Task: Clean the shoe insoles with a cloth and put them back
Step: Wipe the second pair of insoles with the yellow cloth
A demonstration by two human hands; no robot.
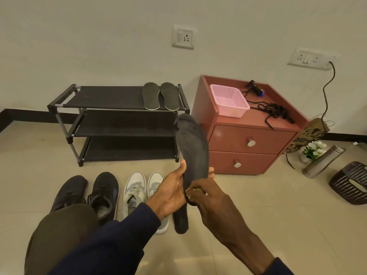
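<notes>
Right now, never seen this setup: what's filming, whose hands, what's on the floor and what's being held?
There is no robot here. One wide-angle camera worn on a person's head looks forward and down at their two bare hands. The left hand grips a dark grey foam insole by its lower part, held upright. The right hand presses on its bottom end, with something pale between the fingers, too small to identify. On the tiled floor sit a pair of black sneakers, a pair of white and grey sneakers and another dark insole. Two more grey insoles lie on the black three-tier shoe rack.
</notes>
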